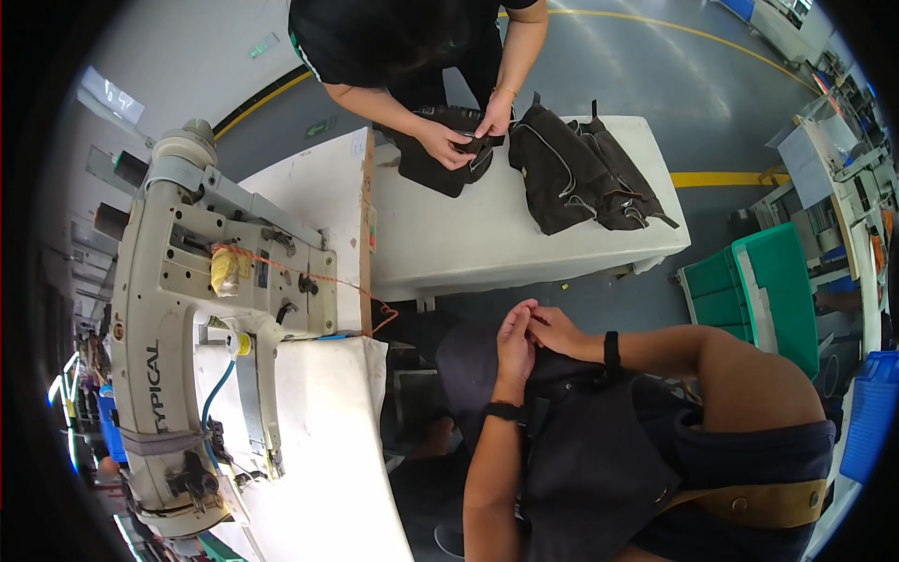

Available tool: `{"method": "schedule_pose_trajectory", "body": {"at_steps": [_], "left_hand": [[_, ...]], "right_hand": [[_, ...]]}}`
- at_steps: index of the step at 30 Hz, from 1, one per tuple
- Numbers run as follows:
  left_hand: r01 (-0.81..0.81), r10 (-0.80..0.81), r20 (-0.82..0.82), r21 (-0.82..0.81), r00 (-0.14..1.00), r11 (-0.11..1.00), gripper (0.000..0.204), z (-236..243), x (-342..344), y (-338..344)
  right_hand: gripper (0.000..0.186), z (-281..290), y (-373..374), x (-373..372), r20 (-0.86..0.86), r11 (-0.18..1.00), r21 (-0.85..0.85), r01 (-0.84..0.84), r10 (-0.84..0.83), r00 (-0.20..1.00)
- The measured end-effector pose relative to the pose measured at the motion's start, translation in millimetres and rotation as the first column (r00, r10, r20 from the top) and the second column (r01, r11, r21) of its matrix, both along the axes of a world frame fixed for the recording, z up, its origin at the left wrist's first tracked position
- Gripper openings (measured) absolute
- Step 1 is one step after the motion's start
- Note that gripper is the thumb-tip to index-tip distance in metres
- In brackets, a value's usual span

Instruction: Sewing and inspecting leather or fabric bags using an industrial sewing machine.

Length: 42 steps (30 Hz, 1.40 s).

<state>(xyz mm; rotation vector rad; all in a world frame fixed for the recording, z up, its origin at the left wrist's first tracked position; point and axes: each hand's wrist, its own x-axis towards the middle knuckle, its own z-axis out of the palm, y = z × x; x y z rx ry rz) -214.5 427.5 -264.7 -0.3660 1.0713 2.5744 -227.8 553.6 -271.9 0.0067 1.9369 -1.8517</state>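
Observation:
My left hand (514,345) and my right hand (557,333) meet above my lap, fingertips pressed together. Whatever lies between the fingers, if anything, is too small to make out. The dark apron (590,459) I wear covers my lap just below them. Beyond my hands stands a white-covered table (440,258). Across it a co-worker's hands (464,140) finger the edge of a black fabric piece (435,169). Beside that, to the right, lie dark bags (585,173) with thin cords on them.
At the left an industrial sewing machine (154,328) stands by a white work surface (323,450). An orange cord (342,281) hangs off it. Green crates (773,290) sit on the floor at the right, and blue stacked bins (866,412) stand at the right edge.

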Motion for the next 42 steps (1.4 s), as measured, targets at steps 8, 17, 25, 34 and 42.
{"method": "schedule_pose_trajectory", "body": {"at_steps": [8,17,25,34,42], "left_hand": [[-0.067,0.067,0.013,-0.012,0.998,0.998,0.026,-2.8,9.2,-9.6],[-0.089,0.053,-0.089,-0.47,0.995,0.878,0.029,68.1,53.1,-66.5],[-0.672,0.367,-0.666,-0.276,0.649,0.688,0.041,262.2,177.5,-96.1],[-0.892,0.564,-0.787,0.036,0.252,0.45,0.036,343.1,251.8,-34.9],[-0.938,0.39,-0.853,-0.325,0.346,0.121,0.056,365.8,376.6,-38.6]], "right_hand": [[0.026,2.2,-11.9,1.7,0.026,0.999,-0.029,-0.032,0.032,0.999],[0.027,31.2,-42.7,6.5,-0.165,0.888,-0.058,-0.456,0.442,0.882],[0.023,44.0,-66.2,8.2,-0.422,0.734,0.269,-0.624,0.672,0.609],[0.025,36.7,-96.5,-9.9,-0.21,0.585,0.219,-0.781,0.81,0.548],[0.027,22.7,-102.7,-2.6,-0.272,0.594,0.322,-0.737,0.804,0.529]]}}
